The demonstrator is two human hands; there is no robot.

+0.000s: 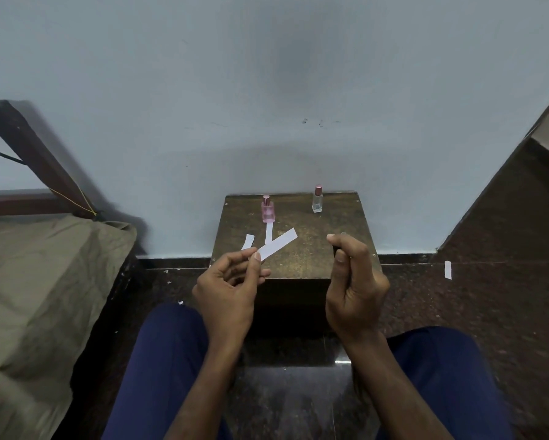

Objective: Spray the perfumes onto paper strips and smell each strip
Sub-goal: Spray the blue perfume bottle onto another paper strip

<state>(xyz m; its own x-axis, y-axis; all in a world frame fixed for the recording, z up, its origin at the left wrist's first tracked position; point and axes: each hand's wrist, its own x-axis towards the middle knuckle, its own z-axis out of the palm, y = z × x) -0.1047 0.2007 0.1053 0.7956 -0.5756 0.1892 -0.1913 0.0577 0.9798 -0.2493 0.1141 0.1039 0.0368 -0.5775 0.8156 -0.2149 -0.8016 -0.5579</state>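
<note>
Head view: left hand point(227, 285) pinching strip point(278, 247)

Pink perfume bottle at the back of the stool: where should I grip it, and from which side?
Grip the pink perfume bottle round its squarish glass body, below the cap, coming from the front-right with the right hand once free. It stands upright; a paper strip lies just in front, so approach from above it.

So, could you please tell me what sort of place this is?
Probably a bedroom at home: a bed with an olive sheet stands at the left, a small wooden table sits against a plain painted wall, and the floor is dark stone.
</note>
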